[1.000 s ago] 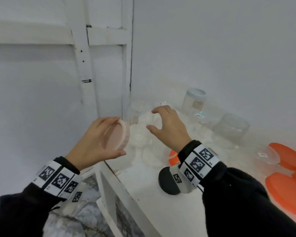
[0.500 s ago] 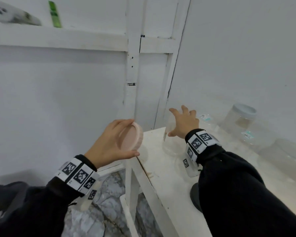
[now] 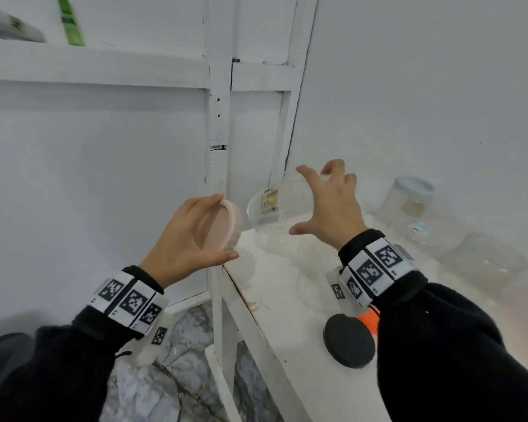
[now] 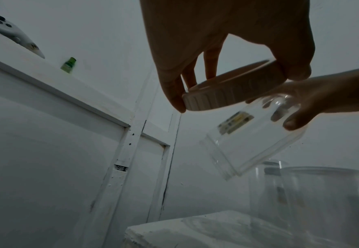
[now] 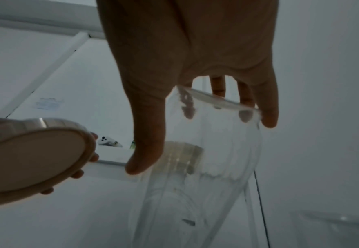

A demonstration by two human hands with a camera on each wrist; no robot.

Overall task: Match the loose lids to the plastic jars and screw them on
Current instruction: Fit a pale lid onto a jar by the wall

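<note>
Behind held jar (image 3: 275, 208) — lidded jar (image 3: 409, 202), wall

Pale pink ribbed lid (image 3: 223, 225) held on edge beside clear labelled jar (image 3: 275, 213), tilted, mouth toward lid, lifted above table corner.

Person, two arms. Black long sleeves (image 3: 457, 345) on both arms, soft fleece-like cloth. White wristband (image 3: 128, 298) on left wrist, white wristband (image 3: 375, 271) on right; each carries square black-and-white coded markers. Pale camera housing under each wrist, likewise tagged; thin black cord alongside.
</note>
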